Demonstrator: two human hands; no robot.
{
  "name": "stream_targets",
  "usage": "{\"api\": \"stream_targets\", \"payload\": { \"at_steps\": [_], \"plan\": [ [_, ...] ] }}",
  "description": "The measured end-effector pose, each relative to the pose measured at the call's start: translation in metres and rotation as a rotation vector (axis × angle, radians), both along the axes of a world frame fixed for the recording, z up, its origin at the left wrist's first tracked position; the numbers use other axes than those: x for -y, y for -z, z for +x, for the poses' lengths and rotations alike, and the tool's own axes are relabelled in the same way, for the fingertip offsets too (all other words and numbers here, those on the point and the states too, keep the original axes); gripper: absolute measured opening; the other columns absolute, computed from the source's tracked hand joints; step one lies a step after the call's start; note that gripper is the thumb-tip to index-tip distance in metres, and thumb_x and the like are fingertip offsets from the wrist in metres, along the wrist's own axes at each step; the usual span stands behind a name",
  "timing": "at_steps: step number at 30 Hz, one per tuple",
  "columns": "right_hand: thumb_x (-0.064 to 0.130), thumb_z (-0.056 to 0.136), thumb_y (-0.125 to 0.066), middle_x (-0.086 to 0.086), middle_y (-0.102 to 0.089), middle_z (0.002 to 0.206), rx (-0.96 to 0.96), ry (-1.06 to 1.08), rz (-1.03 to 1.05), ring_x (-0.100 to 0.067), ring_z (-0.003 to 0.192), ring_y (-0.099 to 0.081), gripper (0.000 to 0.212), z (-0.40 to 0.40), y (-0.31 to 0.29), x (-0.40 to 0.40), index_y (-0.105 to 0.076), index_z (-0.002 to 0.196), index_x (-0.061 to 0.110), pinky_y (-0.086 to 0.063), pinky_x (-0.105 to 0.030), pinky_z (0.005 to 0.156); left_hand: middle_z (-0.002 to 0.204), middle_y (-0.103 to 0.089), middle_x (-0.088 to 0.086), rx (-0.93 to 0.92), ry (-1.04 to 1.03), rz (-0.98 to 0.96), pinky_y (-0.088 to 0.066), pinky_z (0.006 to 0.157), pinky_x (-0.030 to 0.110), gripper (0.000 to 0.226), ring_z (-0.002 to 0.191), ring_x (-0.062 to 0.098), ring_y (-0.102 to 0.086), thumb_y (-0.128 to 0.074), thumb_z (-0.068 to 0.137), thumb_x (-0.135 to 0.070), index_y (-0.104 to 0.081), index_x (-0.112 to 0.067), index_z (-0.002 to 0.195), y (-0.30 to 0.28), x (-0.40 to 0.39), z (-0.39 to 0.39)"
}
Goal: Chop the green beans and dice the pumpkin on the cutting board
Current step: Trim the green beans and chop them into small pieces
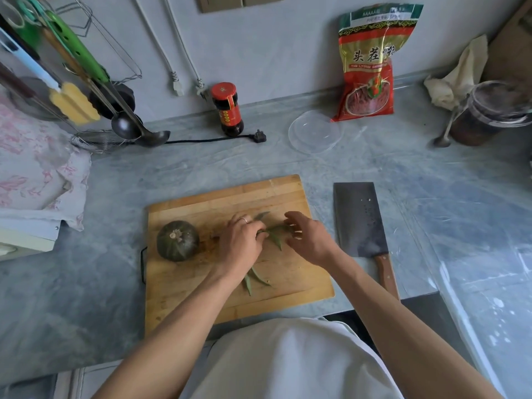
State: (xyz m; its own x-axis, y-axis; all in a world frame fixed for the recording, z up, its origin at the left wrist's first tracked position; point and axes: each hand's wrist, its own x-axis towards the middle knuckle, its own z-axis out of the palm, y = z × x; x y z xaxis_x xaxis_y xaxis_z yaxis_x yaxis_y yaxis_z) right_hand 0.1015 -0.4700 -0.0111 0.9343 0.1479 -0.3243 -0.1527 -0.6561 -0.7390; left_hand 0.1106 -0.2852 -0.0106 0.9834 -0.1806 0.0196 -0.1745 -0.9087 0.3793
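A wooden cutting board point(201, 300) lies on the grey counter. A small dark green pumpkin point(177, 240) sits whole on its left part, stem up. Several green beans point(275, 236) lie in the board's middle, and two more point(254, 279) stick out below my left wrist. My left hand point(240, 244) grips the bunch of beans from the left, a ring on one finger. My right hand point(309, 240) hovers at the beans' right ends with fingers spread and loosely curled, blurred at the tips. A cleaver point(361, 223) with a wooden handle lies flat on the counter right of the board.
A clear plastic lid point(315, 131) and a red snack bag point(368, 64) stand behind the board. A dark sauce jar point(227, 109) and a black plug point(260, 137) are at the back. Ladles point(126, 126) hang at left. A jar with a spoon point(486, 116) sits far right.
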Motion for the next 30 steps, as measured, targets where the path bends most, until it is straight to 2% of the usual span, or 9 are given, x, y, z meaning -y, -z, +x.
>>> {"api": "stream_targets", "payload": {
  "at_steps": [1, 3, 4, 6, 9, 13, 16, 23, 30],
  "plan": [
    [0.003, 0.086, -0.067, -0.012, -0.064, 0.122, 0.056, 0.002, -0.038, -0.028, 0.105, -0.063, 0.049, -0.003, 0.003, 0.001, -0.055, 0.134, 0.004, -0.052, -0.034, 0.091, 0.084, -0.067, 0.001, 0.024, 0.029, 0.039, -0.047, 0.073, 0.035, 0.014, 0.087, 0.026, -0.060, -0.083, 0.079, -0.024, -0.079, -0.016, 0.090, 0.003, -0.001, 0.001],
    [0.005, 0.088, -0.064, -0.012, -0.059, 0.096, 0.151, 0.076, -0.109, -0.030, 0.079, -0.057, 0.017, -0.007, 0.012, 0.002, -0.064, 0.104, 0.001, -0.050, -0.042, 0.072, 0.084, -0.066, 0.001, 0.049, 0.088, 0.099, -0.049, 0.069, 0.034, 0.014, 0.086, 0.024, -0.061, -0.083, 0.080, -0.024, -0.078, -0.014, 0.089, 0.005, -0.001, 0.002],
    [0.009, 0.090, -0.063, -0.010, -0.054, 0.087, 0.170, 0.115, -0.125, -0.028, 0.069, -0.051, 0.009, -0.009, 0.013, 0.003, -0.063, 0.091, 0.000, -0.045, -0.040, 0.063, 0.084, -0.067, 0.001, 0.053, 0.116, 0.119, -0.051, 0.069, 0.035, 0.014, 0.086, 0.024, -0.062, -0.081, 0.081, -0.024, -0.077, -0.013, 0.089, 0.005, -0.001, 0.002],
    [0.021, 0.092, -0.068, -0.006, -0.051, 0.080, 0.193, 0.128, -0.109, -0.024, 0.061, -0.047, 0.025, -0.012, 0.018, 0.004, -0.061, 0.081, 0.000, -0.041, -0.035, 0.058, 0.084, -0.067, 0.002, 0.056, 0.157, 0.130, -0.052, 0.070, 0.036, 0.014, 0.083, 0.025, -0.063, -0.079, 0.083, -0.024, -0.073, -0.012, 0.088, 0.007, -0.001, 0.002],
    [0.041, 0.088, -0.074, -0.006, -0.061, 0.087, 0.203, 0.121, -0.068, -0.023, 0.068, -0.058, 0.037, -0.013, 0.014, 0.003, -0.068, 0.094, 0.005, -0.051, -0.033, 0.062, 0.082, -0.064, 0.003, 0.069, 0.180, 0.138, -0.051, 0.066, 0.038, 0.014, 0.076, 0.027, -0.062, -0.076, 0.085, -0.023, -0.067, -0.011, 0.086, 0.010, -0.001, 0.000],
    [0.020, 0.094, -0.064, -0.008, -0.063, 0.091, 0.256, 0.122, -0.127, -0.030, 0.077, -0.062, 0.018, -0.010, 0.016, 0.001, -0.075, 0.102, 0.009, -0.055, -0.045, 0.069, 0.077, -0.056, 0.006, 0.113, 0.198, 0.137, -0.048, 0.061, 0.038, 0.017, 0.069, 0.031, -0.057, -0.075, 0.084, -0.023, -0.063, -0.012, 0.080, 0.017, -0.003, -0.003],
    [0.009, 0.092, -0.061, -0.007, -0.063, 0.087, 0.323, 0.098, -0.120, -0.030, 0.072, -0.060, 0.020, -0.010, 0.023, 0.002, -0.077, 0.104, 0.013, -0.055, -0.047, 0.063, 0.078, -0.056, 0.006, 0.137, 0.207, 0.118, -0.047, 0.065, 0.039, 0.021, 0.071, 0.031, -0.057, -0.077, 0.084, -0.024, -0.061, -0.012, 0.078, 0.020, -0.002, -0.003],
    [0.016, 0.086, -0.072, -0.012, -0.060, 0.091, 0.386, -0.002, -0.125, -0.033, 0.079, -0.061, 0.028, -0.016, 0.026, 0.001, -0.073, 0.113, 0.009, -0.057, -0.045, 0.065, 0.093, -0.063, 0.007, 0.107, 0.195, 0.106, -0.051, 0.062, 0.036, 0.028, 0.075, 0.028, -0.063, -0.075, 0.087, -0.030, -0.067, -0.015, 0.108, 0.024, 0.001, -0.004],
    [0.003, 0.089, -0.061, -0.017, -0.065, 0.091, 0.478, -0.128, -0.087, -0.036, 0.078, -0.063, 0.024, -0.004, 0.030, -0.002, -0.074, 0.110, 0.002, -0.058, -0.043, 0.066, 0.109, -0.063, 0.005, 0.018, 0.254, 0.051, -0.057, 0.064, 0.038, 0.035, 0.088, 0.027, -0.065, -0.071, 0.091, -0.029, -0.066, -0.018, 0.123, 0.025, -0.003, 0.000]
  ]
}}
